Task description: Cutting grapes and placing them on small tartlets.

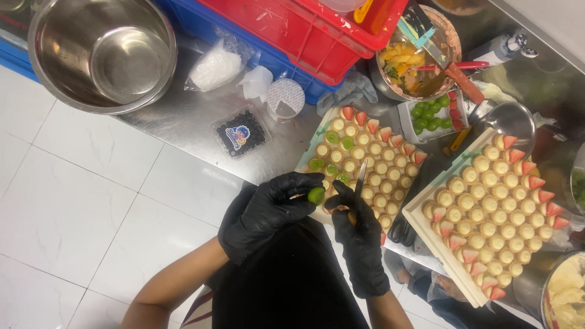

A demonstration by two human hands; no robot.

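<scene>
Left hand (268,210), black-gloved, fingers clamped on small round green grape (316,195). Right hand (359,234), black-gloved, closed around small silver-bladed knife (360,178), blade pointing to 12 o'clock. Grape just beside knife, at its 9 o'clock, over near edge of long tray of small cream-filled tart shells (372,164) with strawberry and grape pieces. Second similar tray (426,234) at 3 o'clock. Shiny steel bench (183,116) beneath; large steel mixing bowl (103,52) at 10 o'clock.

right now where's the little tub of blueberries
In the head view, the blueberry tub sits on the steel counter, left of the near tart tray, just below the round white lid.
</scene>
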